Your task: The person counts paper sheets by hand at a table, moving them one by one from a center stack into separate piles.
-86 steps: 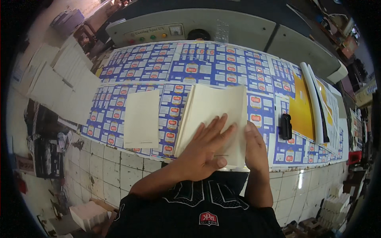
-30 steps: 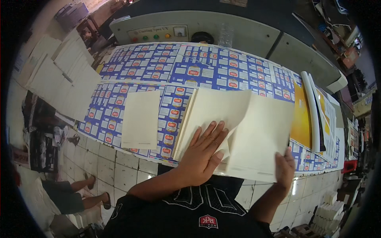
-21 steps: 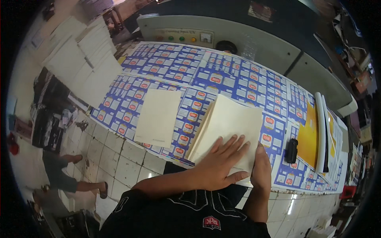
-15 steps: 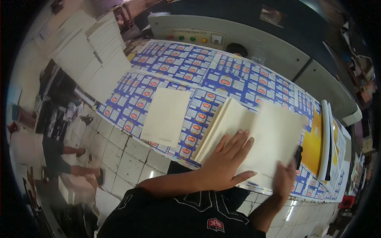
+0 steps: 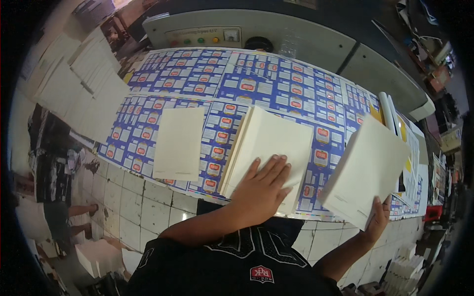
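My left hand (image 5: 262, 188) lies flat with its fingers stretched out on a pile of cream paper sheets (image 5: 281, 135) in the middle of the table. Off to the right, my right hand (image 5: 377, 217) grips the lower right corner of a thick cream paper stack (image 5: 368, 170), thumb on top. That stack is tilted and its left side face shows; my fingers beneath it are mostly hidden. Left of the pile, apart from both hands, rests a cream sheet or thin set of sheets (image 5: 178, 143) with faint small print along its lower edge.
Blue printed sheets (image 5: 247, 93) cover the table. Behind it stands a grey machine panel (image 5: 316, 47) with coloured buttons. White rolls (image 5: 386, 113) lie at the right end. Tall white paper stacks (image 5: 74, 89) rise at the left. Another person's legs (image 5: 81, 217) show on the tiled floor.
My right hand has carried the thick paper stack rightward, away from the middle pile, uncovering blue sheets between them. My left hand stays flat on the pile. The view has shifted a little.
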Action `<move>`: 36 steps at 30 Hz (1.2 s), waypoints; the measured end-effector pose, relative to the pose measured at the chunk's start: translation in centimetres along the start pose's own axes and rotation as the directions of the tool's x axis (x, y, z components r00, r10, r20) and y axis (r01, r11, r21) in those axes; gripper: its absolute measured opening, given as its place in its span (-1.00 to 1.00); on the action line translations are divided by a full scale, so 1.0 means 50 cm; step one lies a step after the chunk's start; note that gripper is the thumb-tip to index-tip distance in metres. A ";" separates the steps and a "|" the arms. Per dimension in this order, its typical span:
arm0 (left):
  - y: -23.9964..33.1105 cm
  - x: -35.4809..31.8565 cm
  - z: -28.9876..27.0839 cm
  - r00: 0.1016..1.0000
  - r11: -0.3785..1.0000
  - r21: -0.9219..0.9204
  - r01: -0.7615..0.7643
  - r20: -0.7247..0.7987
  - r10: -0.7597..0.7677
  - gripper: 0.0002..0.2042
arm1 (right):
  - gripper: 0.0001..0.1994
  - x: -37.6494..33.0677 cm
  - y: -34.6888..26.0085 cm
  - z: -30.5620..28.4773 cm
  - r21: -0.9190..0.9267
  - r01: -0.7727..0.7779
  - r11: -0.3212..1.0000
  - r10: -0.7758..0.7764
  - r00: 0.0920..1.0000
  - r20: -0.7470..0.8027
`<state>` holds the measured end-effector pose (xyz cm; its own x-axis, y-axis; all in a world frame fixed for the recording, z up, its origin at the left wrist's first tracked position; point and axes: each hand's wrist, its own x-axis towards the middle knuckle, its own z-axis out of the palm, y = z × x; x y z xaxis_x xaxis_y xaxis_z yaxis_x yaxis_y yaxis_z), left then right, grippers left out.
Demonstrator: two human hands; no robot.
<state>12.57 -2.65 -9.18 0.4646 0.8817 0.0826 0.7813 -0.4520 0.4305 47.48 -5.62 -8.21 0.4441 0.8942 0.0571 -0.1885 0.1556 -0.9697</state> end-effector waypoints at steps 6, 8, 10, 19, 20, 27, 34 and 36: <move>-0.005 -0.008 -0.066 0.982 0.807 -0.588 -0.048 -0.176 -0.070 -0.47 | -0.55 -0.044 0.043 0.152 -0.175 -0.153 0.973 0.192 0.954 0.231; -0.005 -0.015 -0.085 0.975 0.886 -0.439 -0.148 -0.214 0.057 -0.44 | -0.56 -0.074 0.060 0.258 -0.048 -0.273 0.961 0.267 0.869 0.417; -0.001 -0.015 -0.085 0.977 0.865 -0.475 -0.164 -0.197 0.077 -0.38 | -0.56 -0.101 0.058 0.330 -0.165 -0.373 0.913 0.406 0.864 0.299; 0.013 -0.016 -0.068 0.964 0.951 -0.290 -0.108 -0.266 0.029 -0.24 | -0.55 -0.044 0.078 0.217 -0.075 -0.178 0.981 0.193 0.932 0.306; 0.018 -0.010 -0.061 0.964 0.950 -0.293 -0.111 -0.263 0.032 -0.24 | -0.55 -0.031 0.073 0.175 0.007 -0.104 0.995 0.101 0.977 0.189; 0.013 -0.004 -0.006 0.997 0.985 0.153 -0.078 0.030 0.075 -0.31 | -0.48 -0.019 -0.009 0.049 0.061 0.028 0.998 -0.029 0.999 0.016; 0.000 0.002 -0.013 1.000 0.999 -0.048 0.007 0.006 -0.007 -0.46 | -0.44 -0.026 0.003 0.046 0.056 -0.023 0.998 0.019 0.998 0.060; -0.006 -0.005 -0.037 0.998 0.969 -0.242 0.055 -0.003 -0.057 -0.48 | -0.45 -0.030 0.006 0.072 0.075 -0.056 0.996 0.050 0.995 0.087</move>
<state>11.46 -2.46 -7.68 0.4180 0.9064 0.0605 0.6816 -0.3570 0.6387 43.60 -5.38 -7.71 0.3559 0.9341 0.0293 -0.2780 0.1357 -0.9509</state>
